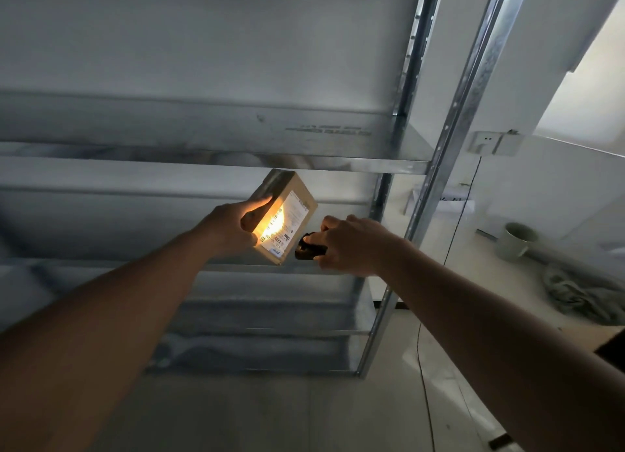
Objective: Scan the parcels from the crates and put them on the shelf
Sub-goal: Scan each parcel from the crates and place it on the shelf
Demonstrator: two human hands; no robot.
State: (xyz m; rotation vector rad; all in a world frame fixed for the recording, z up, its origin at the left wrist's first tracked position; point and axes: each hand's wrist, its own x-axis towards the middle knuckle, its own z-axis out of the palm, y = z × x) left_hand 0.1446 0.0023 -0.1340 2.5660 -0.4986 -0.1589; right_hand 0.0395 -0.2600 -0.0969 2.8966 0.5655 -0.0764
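Observation:
My left hand (233, 228) grips a small brown cardboard parcel (297, 198) by its left side, holding it tilted in front of the metal shelf (216, 160). A white label with barcodes faces right, and a bright orange-yellow light falls on it. My right hand (351, 242) holds a small black scanner (309, 247) just right of the parcel, its front aimed at the label. The parcel hangs in the air below the upper shelf board's front edge. No crates are in view.
The galvanised shelf has several bare boards and a slotted upright post (449, 167) at its right. Right of it are a wall socket (483, 142), a hanging black cable (456, 235), a white mug (515, 242) and crumpled grey cloth (581, 296) on a white surface.

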